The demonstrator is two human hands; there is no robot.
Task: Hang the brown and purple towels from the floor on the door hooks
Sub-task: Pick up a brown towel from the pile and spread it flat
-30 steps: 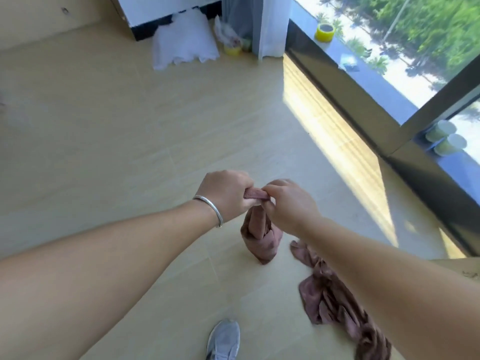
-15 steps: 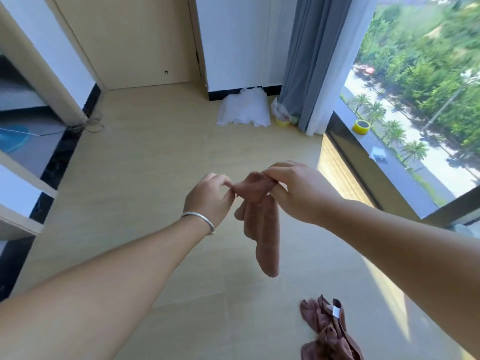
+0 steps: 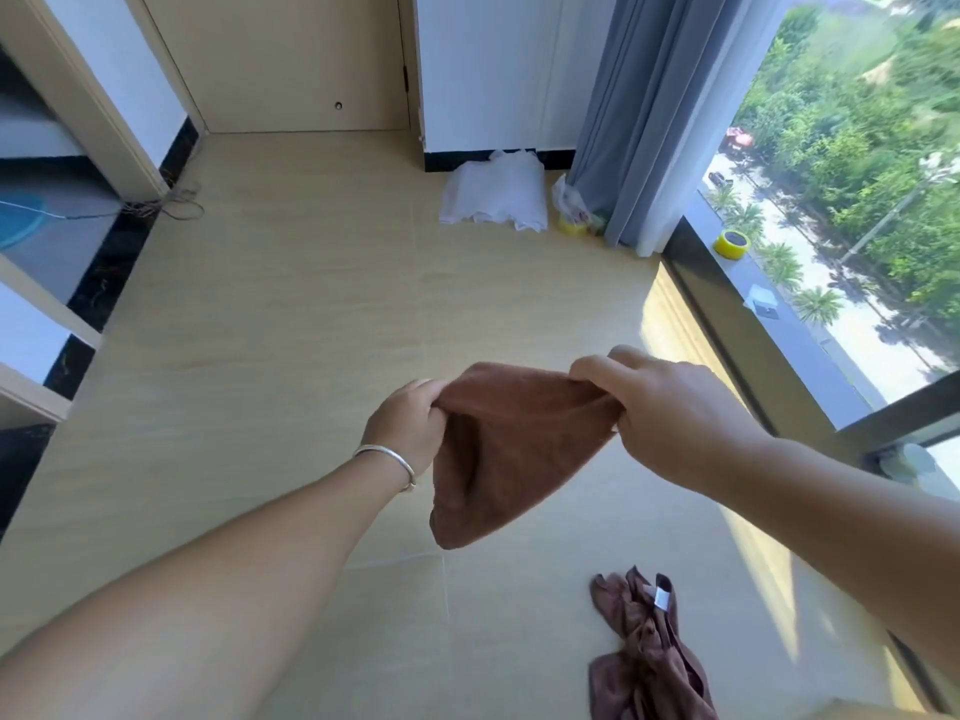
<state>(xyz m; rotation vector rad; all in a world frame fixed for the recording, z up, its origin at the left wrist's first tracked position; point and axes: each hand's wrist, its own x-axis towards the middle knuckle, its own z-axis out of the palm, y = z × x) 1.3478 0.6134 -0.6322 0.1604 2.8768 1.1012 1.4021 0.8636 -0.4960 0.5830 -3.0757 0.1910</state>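
1. The brown towel point(image 3: 511, 449) is off the floor point(image 3: 291, 314), held in the air between both hands in front of the person. It hangs from its top edge in a loose fold, its lower end well above the tiles.
2. The left hand point(image 3: 408, 423) pinches one end of that top edge, fingers curled on the cloth; a bangle point(image 3: 387, 462) sits on its wrist. The right hand point(image 3: 670, 407) grips the other end, fingers bunched round the fabric. Both grips are closed on the towel, pulling the edge fairly taut.
3. The purple towel point(image 3: 644, 662) lies crumpled on the floor near the right forearm, a white tag showing. Nothing touches it.
4. No door hooks show in this view, and nothing hangs anywhere. A door point(image 3: 280, 59) stands at the far end of the room; whether it carries hooks cannot be told.
5. Judged from this, the task is in its early part: one towel lifted and being spread, none hung. Left to do: carry the brown towel to the hooks and hang it, then fetch and hang the purple one.
6. Containers: none plainly visible. A white cloth point(image 3: 493, 194) lies by the wall beside the curtain point(image 3: 639, 111), and a tape roll point(image 3: 731, 243) sits on the sill point(image 3: 779, 324).
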